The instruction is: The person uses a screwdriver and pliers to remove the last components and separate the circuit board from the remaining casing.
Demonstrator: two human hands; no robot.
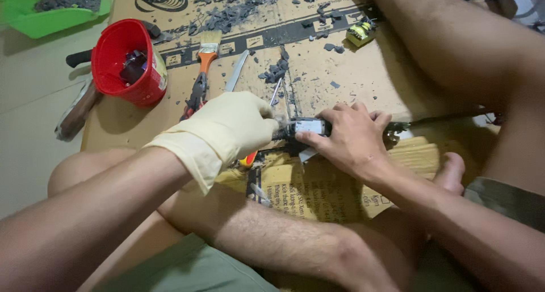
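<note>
My left hand [227, 127] wears a cream glove and is closed around a small tool whose tip meets a small grey and black block [309, 127]. The tool itself is mostly hidden by the glove. My bare right hand [352, 136] presses down on that block and pins it to the cardboard sheet [363, 76]. Both hands sit just above my crossed legs.
A red cup [128, 62] lies tipped at the left with dark parts inside. A paintbrush with an orange handle [207, 50], pliers [196, 96] and a metal blade [237, 70] lie behind my left hand. Dark chips litter the cardboard. A yellow coil part [361, 33] and a green tray [51, 8] lie farther back.
</note>
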